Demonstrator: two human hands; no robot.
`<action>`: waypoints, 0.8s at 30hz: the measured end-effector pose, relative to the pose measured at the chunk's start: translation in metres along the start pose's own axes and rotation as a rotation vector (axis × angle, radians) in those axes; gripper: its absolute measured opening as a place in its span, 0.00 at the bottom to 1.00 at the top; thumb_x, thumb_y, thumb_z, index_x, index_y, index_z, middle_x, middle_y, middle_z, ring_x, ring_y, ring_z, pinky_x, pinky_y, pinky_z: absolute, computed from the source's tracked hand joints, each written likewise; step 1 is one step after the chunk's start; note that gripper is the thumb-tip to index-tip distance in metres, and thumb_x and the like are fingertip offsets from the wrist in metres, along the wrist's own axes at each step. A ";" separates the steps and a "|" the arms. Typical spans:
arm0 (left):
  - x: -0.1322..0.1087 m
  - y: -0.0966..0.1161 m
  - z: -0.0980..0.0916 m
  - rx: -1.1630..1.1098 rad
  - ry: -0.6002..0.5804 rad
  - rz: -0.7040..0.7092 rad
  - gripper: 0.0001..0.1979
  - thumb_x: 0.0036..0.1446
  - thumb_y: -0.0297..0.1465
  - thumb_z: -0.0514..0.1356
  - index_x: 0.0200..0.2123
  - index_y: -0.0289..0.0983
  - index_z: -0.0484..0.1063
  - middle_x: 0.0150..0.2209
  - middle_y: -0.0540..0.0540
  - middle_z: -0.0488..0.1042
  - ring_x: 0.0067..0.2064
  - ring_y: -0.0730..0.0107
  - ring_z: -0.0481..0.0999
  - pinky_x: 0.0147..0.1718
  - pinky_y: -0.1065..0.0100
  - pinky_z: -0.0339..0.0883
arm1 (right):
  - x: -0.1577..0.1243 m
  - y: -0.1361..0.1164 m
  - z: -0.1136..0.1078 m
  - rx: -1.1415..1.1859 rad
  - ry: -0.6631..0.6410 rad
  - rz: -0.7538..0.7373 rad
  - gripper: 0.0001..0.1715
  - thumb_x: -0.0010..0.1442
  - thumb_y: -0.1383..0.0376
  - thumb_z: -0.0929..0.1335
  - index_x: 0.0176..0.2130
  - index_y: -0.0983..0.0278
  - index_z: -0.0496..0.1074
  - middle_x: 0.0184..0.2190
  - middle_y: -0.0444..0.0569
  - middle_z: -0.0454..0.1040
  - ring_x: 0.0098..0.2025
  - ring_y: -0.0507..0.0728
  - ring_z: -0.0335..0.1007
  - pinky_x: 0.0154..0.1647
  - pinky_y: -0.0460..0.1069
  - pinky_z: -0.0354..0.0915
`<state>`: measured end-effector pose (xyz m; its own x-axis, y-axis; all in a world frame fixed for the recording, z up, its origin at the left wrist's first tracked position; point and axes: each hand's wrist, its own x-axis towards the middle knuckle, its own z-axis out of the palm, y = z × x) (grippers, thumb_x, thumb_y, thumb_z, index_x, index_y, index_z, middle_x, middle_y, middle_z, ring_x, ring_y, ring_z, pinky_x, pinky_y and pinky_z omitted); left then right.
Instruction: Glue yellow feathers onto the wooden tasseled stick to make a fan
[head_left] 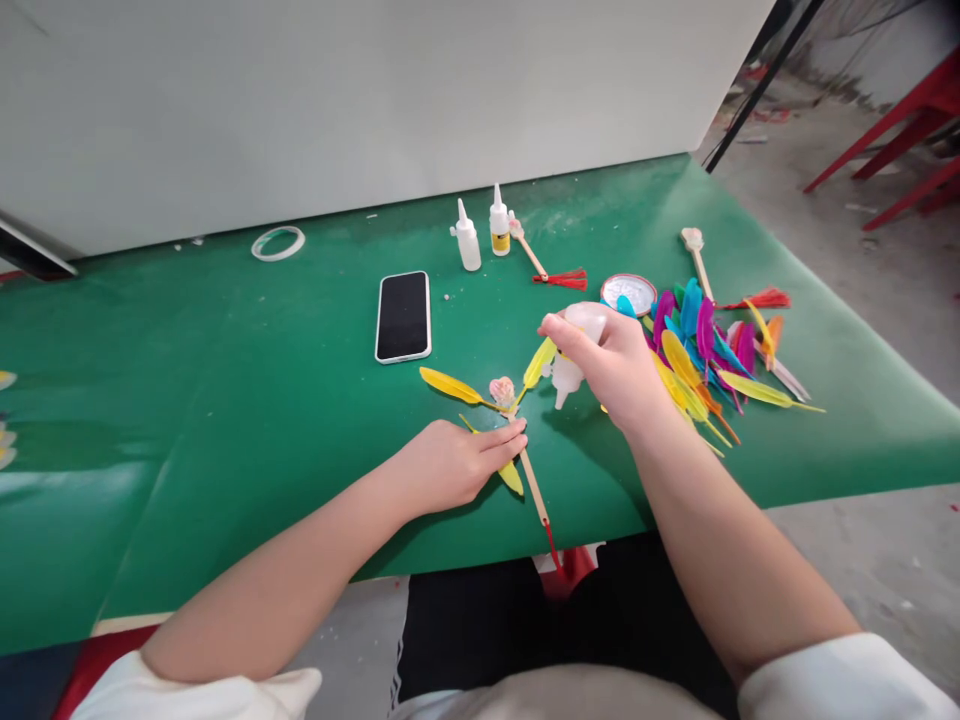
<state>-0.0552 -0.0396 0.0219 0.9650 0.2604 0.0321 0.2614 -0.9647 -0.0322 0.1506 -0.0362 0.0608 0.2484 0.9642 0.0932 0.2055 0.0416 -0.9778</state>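
Observation:
In the head view, my right hand point(611, 365) is wrapped round a white glue bottle point(568, 380), tilted nozzle down just above the table. My left hand point(469, 455) presses its fingertips onto a thin wooden stick point(533, 485), its thumb hidden. That stick has a pale pink shell-like piece point(502, 391) at its top and a red cord point(553, 550) hanging from its lower end over the table edge. Yellow feathers point(452, 386) fan out around the stick's upper part, one of them partly covered by my left hand. Another yellow feather point(538, 364) points up toward the bottle.
A pile of coloured feathers point(694, 350) lies right of my right hand, by a round lid point(628, 292). Two glue bottles point(468, 240) stand at the back near a red-tasselled stick point(532, 252); another stick point(700, 268) lies farther right. A phone point(403, 316) and a tape roll point(277, 243) are left.

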 end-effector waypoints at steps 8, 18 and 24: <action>0.003 -0.008 -0.001 -0.074 0.001 -0.016 0.21 0.55 0.22 0.49 0.51 0.38 0.65 0.53 0.46 0.68 0.32 0.74 0.76 0.21 0.74 0.60 | 0.002 0.004 0.001 -0.058 -0.071 0.050 0.22 0.48 0.47 0.68 0.24 0.65 0.68 0.17 0.41 0.62 0.21 0.49 0.57 0.21 0.45 0.53; 0.000 -0.001 -0.002 -0.057 0.408 0.162 0.17 0.58 0.25 0.48 0.50 0.34 0.65 0.50 0.41 0.70 0.27 0.76 0.73 0.21 0.73 0.62 | 0.010 0.005 0.003 0.151 0.063 0.167 0.29 0.51 0.41 0.60 0.27 0.63 0.71 0.14 0.41 0.57 0.14 0.47 0.50 0.14 0.45 0.47; -0.001 0.005 -0.005 -0.042 0.648 0.147 0.18 0.57 0.34 0.57 0.49 0.33 0.66 0.48 0.37 0.72 0.34 0.72 0.75 0.29 0.71 0.70 | 0.013 0.017 0.010 0.249 0.061 0.264 0.40 0.50 0.35 0.51 0.26 0.62 0.68 0.11 0.37 0.43 0.12 0.46 0.39 0.13 0.45 0.41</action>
<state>-0.0552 -0.0453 0.0267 0.7784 0.0620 0.6247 0.1141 -0.9925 -0.0437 0.1482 -0.0204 0.0436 0.3201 0.9329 -0.1649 -0.1079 -0.1370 -0.9847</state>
